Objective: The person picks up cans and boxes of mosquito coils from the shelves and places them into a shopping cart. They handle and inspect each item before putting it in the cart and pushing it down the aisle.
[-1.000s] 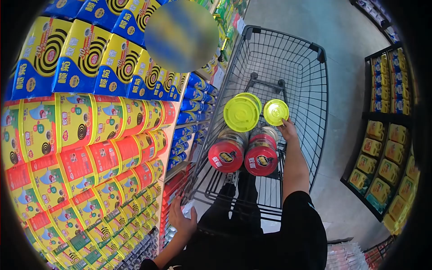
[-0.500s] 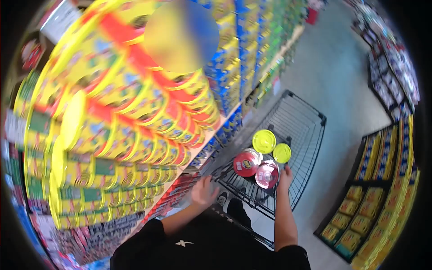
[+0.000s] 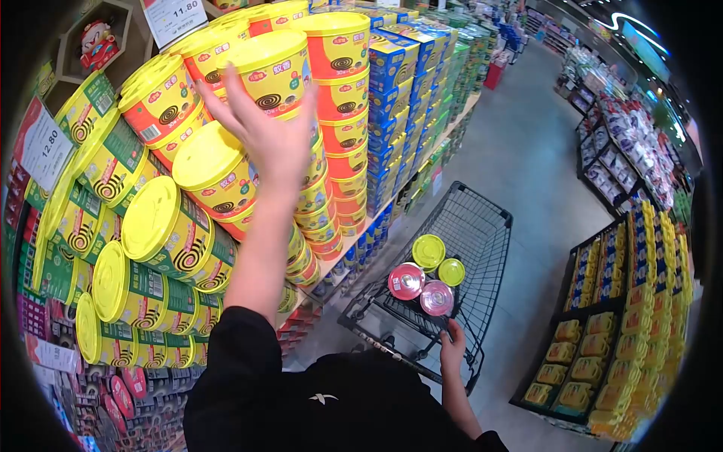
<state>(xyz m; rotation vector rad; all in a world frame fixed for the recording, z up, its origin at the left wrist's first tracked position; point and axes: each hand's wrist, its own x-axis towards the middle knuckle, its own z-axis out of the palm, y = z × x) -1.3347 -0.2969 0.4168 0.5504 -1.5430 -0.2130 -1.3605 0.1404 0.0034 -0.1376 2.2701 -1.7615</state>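
My left hand [image 3: 277, 139] is raised at the shelf with its fingers spread, in front of a yellow tub [image 3: 267, 64] with a coil picture; whether it touches the tub is unclear. Down in the aisle, my right hand [image 3: 452, 348] is closed on the wire edge of the black shopping cart [image 3: 482, 282]. Inside the cart stand two tubs with yellow-green lids [image 3: 428, 251] [image 3: 451, 272], a red-lidded tub [image 3: 406, 281] and a pink one [image 3: 437, 298].
Stacked yellow-and-green tubs [image 3: 162, 226] fill the left shelf, with blue boxes [image 3: 388, 90] beyond them. Price signs [image 3: 47, 143] hang there. Across the aisle floor [image 3: 520, 135] stands a black rack of yellow packs [image 3: 587, 369].
My left hand has risen from beside the cart handle to the upper tubs. The cart and my right hand now appear lower and further left, and the view has tilted up.
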